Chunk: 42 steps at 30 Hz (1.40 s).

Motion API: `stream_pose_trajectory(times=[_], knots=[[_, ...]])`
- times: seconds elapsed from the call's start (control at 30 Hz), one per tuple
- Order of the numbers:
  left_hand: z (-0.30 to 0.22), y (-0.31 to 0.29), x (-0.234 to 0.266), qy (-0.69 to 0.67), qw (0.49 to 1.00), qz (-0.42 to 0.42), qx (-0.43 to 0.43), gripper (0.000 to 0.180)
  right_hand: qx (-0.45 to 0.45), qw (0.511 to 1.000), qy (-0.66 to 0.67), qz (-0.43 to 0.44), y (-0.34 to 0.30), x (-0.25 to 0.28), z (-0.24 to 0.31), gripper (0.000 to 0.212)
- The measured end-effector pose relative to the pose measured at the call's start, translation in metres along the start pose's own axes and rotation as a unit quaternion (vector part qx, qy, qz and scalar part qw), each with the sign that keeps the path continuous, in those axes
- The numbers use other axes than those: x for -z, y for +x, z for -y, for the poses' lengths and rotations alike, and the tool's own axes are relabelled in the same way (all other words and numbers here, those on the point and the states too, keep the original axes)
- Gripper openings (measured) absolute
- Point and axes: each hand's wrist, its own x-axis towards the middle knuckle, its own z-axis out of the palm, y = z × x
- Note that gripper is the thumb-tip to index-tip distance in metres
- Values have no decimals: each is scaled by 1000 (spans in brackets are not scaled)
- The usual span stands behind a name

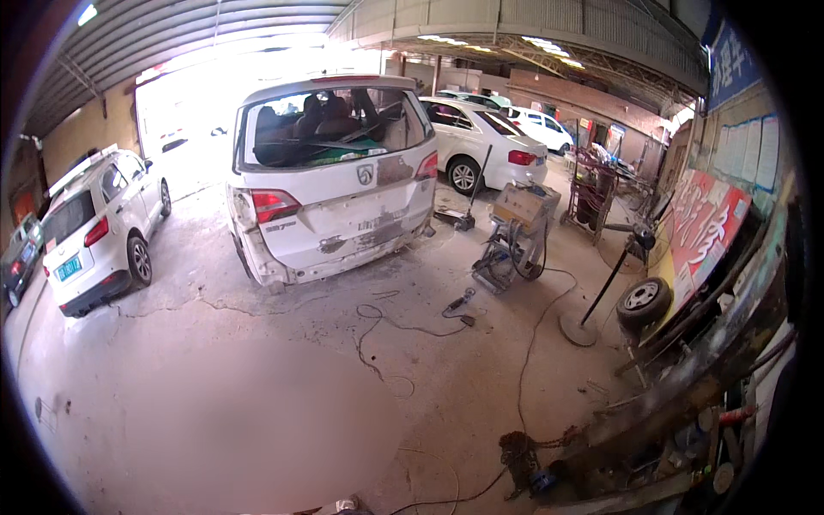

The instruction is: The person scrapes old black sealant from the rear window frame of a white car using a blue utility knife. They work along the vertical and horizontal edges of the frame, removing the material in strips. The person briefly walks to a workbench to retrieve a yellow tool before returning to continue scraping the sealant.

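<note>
Neither of my hands shows in the head view. Ahead stands a white van [330,215] with its rear toward me. Its tailgate has bare and grey filler patches, its rear window opening seems to have no glass, and the bumper is off. On the floor to its right lies a small corded hand tool [459,302]. A wheeled machine [506,249] with hoses and a box on top stands behind that tool. A trolley jack [455,219] with an upright handle rests beside the van.
A white SUV [107,223] is parked at left, a white sedan [481,142] behind the van. Cables [536,335] trail over the floor. At right are a round-based stand [579,330], a loose wheel [644,302] and a red signboard [708,232]. A chain heap [519,455] lies near me.
</note>
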Motion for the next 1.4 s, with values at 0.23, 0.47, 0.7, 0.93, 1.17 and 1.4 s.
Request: stream_pose_trajectory(times=[0.23, 0.47, 0.7, 0.93, 1.17, 1.4], knots=[[-39, 51, 34, 180, 960, 1, -215, 36, 6, 982, 147, 118, -72, -88, 128, 36], [-43, 94, 127, 79, 987, -61, -130, 37, -35, 935, 256, 245, -132, -171, 229, 38], [12, 104, 195, -60, 992, -94, 51, 32, -80, 880, 306, 353, -153, -268, 311, 39], [44, 87, 175, -296, 942, -132, 89, 23, -94, 825, 314, 461, -168, -397, 409, 41], [-24, 58, 135, -461, 863, -97, 183, 23, 41, 836, 252, 485, -260, -594, 541, 34], [-89, 110, 212, -495, 838, -107, 201, 24, 88, 763, 281, 575, -405, -712, 641, 40]])
